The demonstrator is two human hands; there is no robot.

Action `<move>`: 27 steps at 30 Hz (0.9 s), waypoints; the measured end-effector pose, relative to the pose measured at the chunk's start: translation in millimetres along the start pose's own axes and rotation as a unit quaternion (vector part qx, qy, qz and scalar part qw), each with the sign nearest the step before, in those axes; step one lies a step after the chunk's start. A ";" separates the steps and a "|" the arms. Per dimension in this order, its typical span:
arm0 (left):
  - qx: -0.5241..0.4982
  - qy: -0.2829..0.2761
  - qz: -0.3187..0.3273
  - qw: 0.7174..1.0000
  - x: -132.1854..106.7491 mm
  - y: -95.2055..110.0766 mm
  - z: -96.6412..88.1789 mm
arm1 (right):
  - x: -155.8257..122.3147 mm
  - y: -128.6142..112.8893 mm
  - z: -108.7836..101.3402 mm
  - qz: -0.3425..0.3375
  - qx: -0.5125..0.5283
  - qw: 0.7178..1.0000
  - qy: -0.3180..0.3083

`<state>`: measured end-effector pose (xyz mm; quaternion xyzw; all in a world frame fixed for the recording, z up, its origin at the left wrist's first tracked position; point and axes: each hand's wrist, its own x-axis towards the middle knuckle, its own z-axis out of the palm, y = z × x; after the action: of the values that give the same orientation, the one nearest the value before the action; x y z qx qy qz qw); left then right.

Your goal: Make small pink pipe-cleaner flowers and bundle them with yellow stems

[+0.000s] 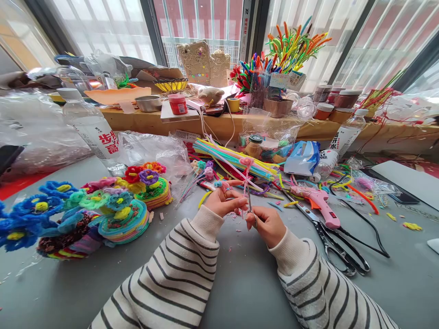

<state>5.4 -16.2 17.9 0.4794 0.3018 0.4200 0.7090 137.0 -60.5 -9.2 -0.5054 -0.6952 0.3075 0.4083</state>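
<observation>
My left hand (224,200) pinches the stem of a pink fuzzy pipe cleaner piece (246,162), whose looped head stands up above my fingers. In my right hand (269,225) is a small pair of scissors (250,201), blades pointing up close against the pink stem. Whether the blades touch it I cannot tell. Small pink fluff scraps lie on the grey table (226,283) below my hands. Behind them lies a bundle of pastel pipe cleaners (229,157). Large black-handled scissors (329,242) rest to the right of my right hand.
A pink glue gun (320,205) with a black cord lies at right. Pipe cleaner flowers (41,205) in coiled pots fill the left side, beside a water bottle (91,123). Behind, a blue packet (302,157) and a cluttered ledge (137,121) stand before the windows.
</observation>
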 end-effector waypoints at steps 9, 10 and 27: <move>0.007 -0.011 -0.012 1.000 1.6 -1.8 -2.4 | -0.3 1.2 2.0 0.002 -0.007 0.999 -0.037; 0.012 -0.016 -0.016 1.000 1.7 -1.8 -2.7 | -0.3 1.1 1.7 0.003 -0.011 0.999 -0.034; 0.021 -0.022 -0.022 0.999 2.1 -2.9 -2.3 | -0.4 -0.3 1.8 -0.013 0.004 1.000 -0.026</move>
<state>5.3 -14.0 14.3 0.4966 0.3054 0.3875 0.7141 135.3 -61.0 -10.0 -0.4868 -0.7105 0.3181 0.3964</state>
